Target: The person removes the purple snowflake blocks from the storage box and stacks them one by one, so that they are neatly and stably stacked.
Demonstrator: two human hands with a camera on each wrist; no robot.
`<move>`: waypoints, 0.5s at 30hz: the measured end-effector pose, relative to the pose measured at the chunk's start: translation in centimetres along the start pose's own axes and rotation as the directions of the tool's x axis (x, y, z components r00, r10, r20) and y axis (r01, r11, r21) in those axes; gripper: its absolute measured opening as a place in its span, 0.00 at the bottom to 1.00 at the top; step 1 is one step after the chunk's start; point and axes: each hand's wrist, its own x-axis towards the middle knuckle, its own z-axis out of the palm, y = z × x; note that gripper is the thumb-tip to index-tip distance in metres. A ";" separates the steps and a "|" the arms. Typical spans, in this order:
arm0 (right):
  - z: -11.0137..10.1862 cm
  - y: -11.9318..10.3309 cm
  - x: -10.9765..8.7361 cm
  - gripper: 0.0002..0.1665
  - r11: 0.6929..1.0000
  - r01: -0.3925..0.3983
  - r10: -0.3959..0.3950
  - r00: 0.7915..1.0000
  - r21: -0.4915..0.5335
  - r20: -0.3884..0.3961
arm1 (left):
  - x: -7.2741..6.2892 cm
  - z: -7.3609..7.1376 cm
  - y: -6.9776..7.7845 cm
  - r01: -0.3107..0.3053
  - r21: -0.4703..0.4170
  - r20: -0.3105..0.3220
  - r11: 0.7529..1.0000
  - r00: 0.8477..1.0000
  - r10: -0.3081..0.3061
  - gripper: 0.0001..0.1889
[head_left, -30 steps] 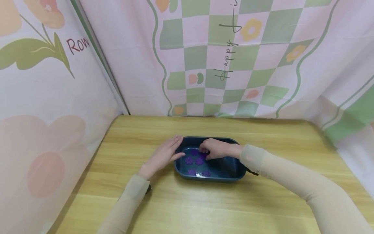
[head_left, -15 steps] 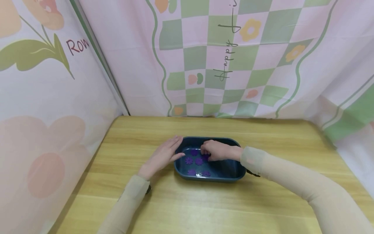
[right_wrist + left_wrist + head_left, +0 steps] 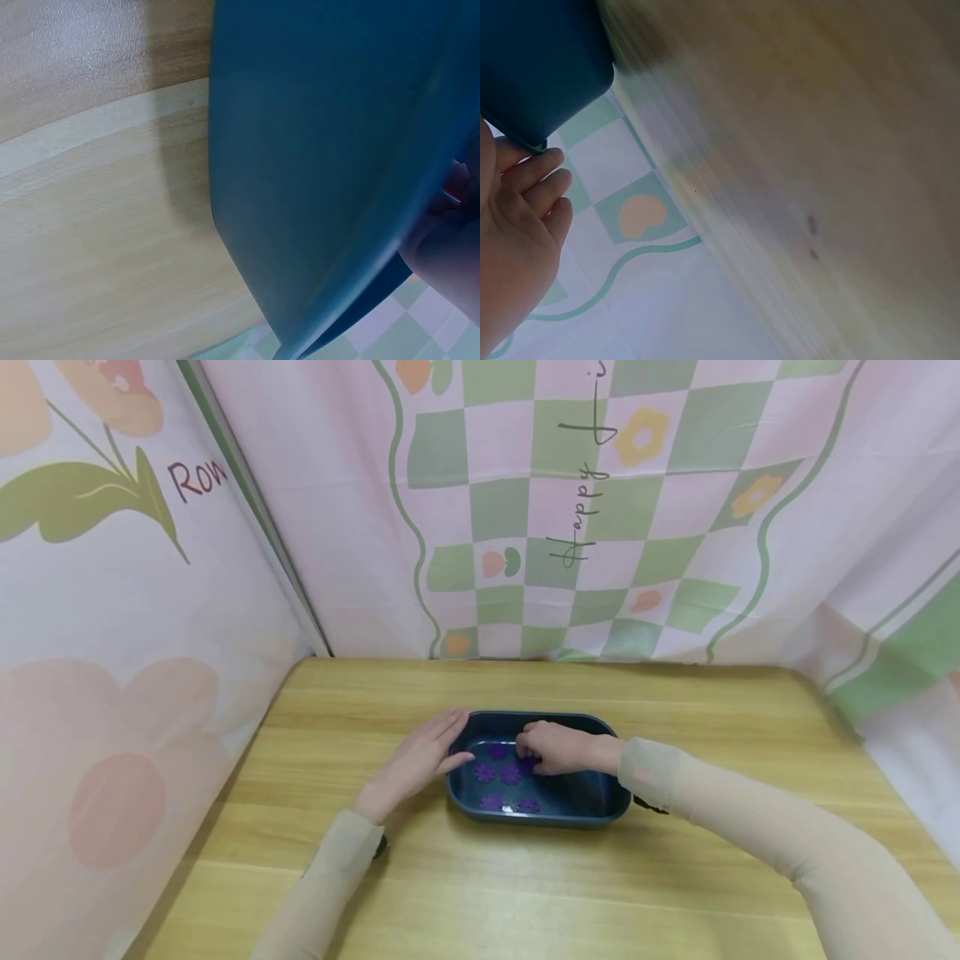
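A dark blue oblong basin (image 3: 577, 814) stands on the wooden table. Several purple flower-shaped pieces (image 3: 510, 774) lie flat on its floor, mostly toward the left half. My left hand (image 3: 420, 756) rests on the basin's left end, fingers extended along the rim and thumb reaching over the inside. From the left wrist view, the fingers (image 3: 544, 187) touch the rim's outer corner. Inside the basin, my right hand (image 3: 558, 747) has curled fingers and thumb at another purple flower-shaped piece (image 3: 528, 764), partly hidden beneath the hand. In the right wrist view, the basin wall hides most of that hand.
The wooden table (image 3: 525, 893) extends around the basin. A checked, flower-printed curtain (image 3: 555, 527) hangs along the back edge, with another printed cloth (image 3: 135, 693) on the left side. More cloth hangs at the right.
My right hand has shifted slightly right and toward me inside the basin, its fingers drawn in more. My left hand stays at the rim, and the basin has hardly moved.
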 end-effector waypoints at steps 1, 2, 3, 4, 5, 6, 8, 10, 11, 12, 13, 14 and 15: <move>0.0 0.0 0.0 0.12 1.000 0.001 -0.001 1.000 0.000 0.001 | 0.0 0.0 0.0 0.001 -0.002 0.002 1.000 1.000 -0.001 0.36; 0.0 0.0 0.0 0.12 1.000 0.001 -0.001 1.000 0.000 0.002 | 0.0 0.0 0.0 0.002 -0.003 0.003 1.000 1.000 -0.002 0.36; 0.0 0.1 0.0 0.13 1.000 0.001 -0.001 1.000 0.002 0.004 | 0.0 0.0 0.0 0.004 -0.001 0.005 1.000 1.000 -0.004 0.37; 0.0 0.1 0.0 0.13 1.000 0.001 -0.001 1.000 0.006 0.004 | 0.0 0.0 0.0 0.006 0.000 0.007 1.000 1.000 -0.006 0.37; 0.0 0.0 0.0 0.13 1.000 0.000 0.000 1.000 0.007 0.006 | 0.0 0.0 0.0 0.008 0.001 0.009 1.000 1.000 -0.008 0.37; 0.0 0.0 -0.1 0.13 1.000 -0.003 0.003 1.000 0.009 0.007 | -0.1 0.0 0.0 0.009 0.002 0.010 1.000 1.000 -0.009 0.37; 0.0 0.0 -0.2 0.13 1.000 -0.009 0.009 1.000 0.011 0.009 | -0.1 0.0 0.0 0.010 0.002 0.010 1.000 1.000 -0.010 0.37; 0.0 -0.1 -0.2 0.14 1.000 -0.014 0.014 1.000 0.014 0.009 | -0.1 0.0 0.0 0.010 0.004 0.008 1.000 1.000 -0.010 0.37; 0.0 -0.1 -0.3 0.14 1.000 -0.015 0.015 1.000 0.016 0.009 | -0.1 0.0 0.0 0.009 0.005 0.007 1.000 1.000 -0.009 0.37; 0.0 -0.1 -0.3 0.14 1.000 -0.017 0.017 1.000 0.015 0.008 | -0.1 0.0 0.0 0.009 0.005 0.007 1.000 1.000 -0.009 0.37; 0.0 -0.1 -0.3 0.14 1.000 -0.019 0.019 1.000 0.016 0.008 | -0.1 0.0 0.0 0.010 0.005 0.007 1.000 1.000 -0.010 0.37; 0.0 -0.1 -0.2 0.14 1.000 -0.019 0.018 1.000 0.014 0.007 | -0.1 0.0 0.0 0.010 0.005 0.008 1.000 1.000 -0.010 0.37; 0.0 -0.1 -0.2 0.15 1.000 -0.021 0.021 1.000 0.011 0.008 | -0.1 0.0 0.0 0.010 0.004 0.008 1.000 1.000 -0.010 0.37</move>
